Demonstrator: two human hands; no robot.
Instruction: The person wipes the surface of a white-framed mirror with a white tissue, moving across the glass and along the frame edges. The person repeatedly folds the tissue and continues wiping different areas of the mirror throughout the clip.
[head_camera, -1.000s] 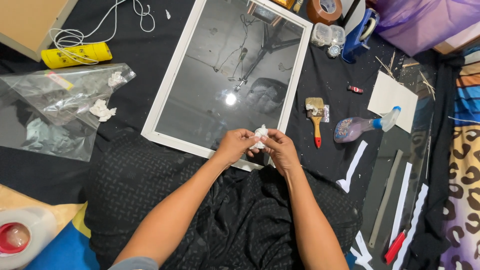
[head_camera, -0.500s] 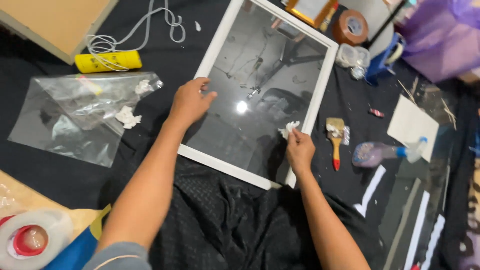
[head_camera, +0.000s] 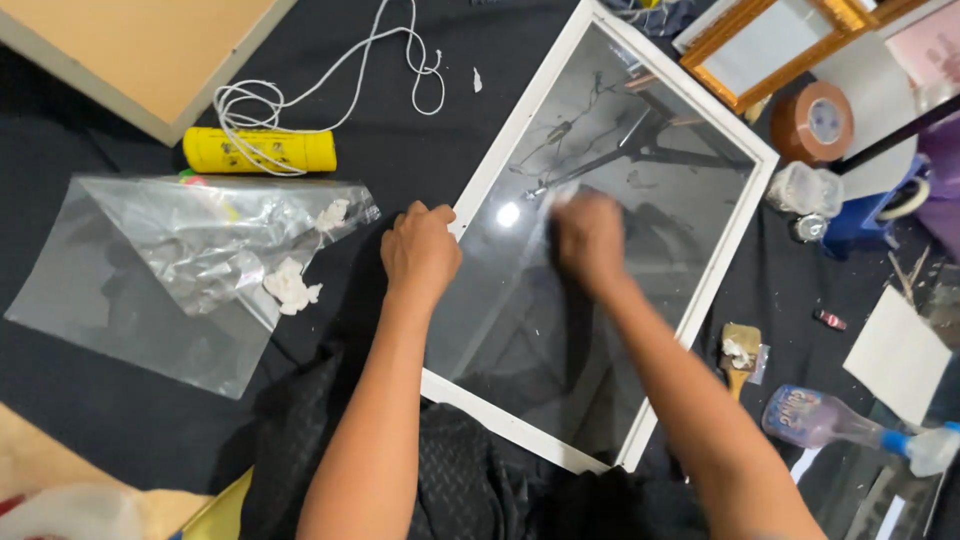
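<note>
- Nearest the camera: both forearms reach out over dark black cloth (head_camera: 440, 490) bunched at the person's lap; the white frame's near corner rests on it.
- Left hand (head_camera: 420, 250): fingers curled down over the left rail of the white-framed glass panel (head_camera: 520, 400), pressing on it to steady it. Holds nothing besides the frame edge.
- Right hand (head_camera: 590, 240): blurred, lying on the glass in the upper-middle of the pane. A pale smear at the fingertips may be a small wad of tissue; too blurred to be sure, and it cannot be told whether the hand is closed around anything.
- Panel lies tilted on the black table covering, long side running from near-centre up to the right. Glass reflects a ceiling lamp and beams.
- Progress, as a judgement: wiping of the glass looks mid-way. Small specks show on the lower part of the pane, so that area seems not yet cleaned; the upper part cannot be graded through the reflections.
- Right of the panel: small brush (head_camera: 740, 355), spray bottle (head_camera: 850, 425) lying on its side, white card (head_camera: 900, 355).
- Left of the panel: clear plastic bag (head_camera: 130, 290) with crumpled white scraps on it.
- Farther: yellow roll (head_camera: 260, 150) with white cord (head_camera: 330, 80) looped over it, wooden board (head_camera: 130, 50).
- Farthest right: brown tape roll (head_camera: 825, 122), wooden picture frame (head_camera: 770, 40).
</note>
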